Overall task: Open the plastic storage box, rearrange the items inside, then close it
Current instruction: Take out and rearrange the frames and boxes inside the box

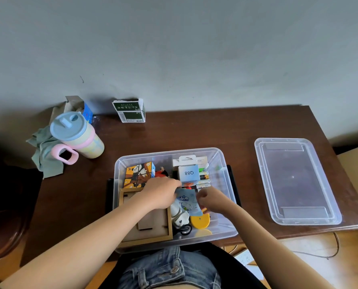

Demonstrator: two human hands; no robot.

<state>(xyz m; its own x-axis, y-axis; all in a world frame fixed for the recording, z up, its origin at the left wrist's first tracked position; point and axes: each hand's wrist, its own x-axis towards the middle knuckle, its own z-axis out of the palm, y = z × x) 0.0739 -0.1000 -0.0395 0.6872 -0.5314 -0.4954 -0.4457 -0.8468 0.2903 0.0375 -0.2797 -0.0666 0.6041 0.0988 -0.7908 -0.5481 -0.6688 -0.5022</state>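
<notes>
The storage box (222,163) and its lid (295,180), at three o'clock, were clear, glossy plastic. The table (194,130) was dark polished wood. At ten o'clock, a matt cloth (46,155) lay crumpled beside a smooth plastic cup (80,136).
</notes>
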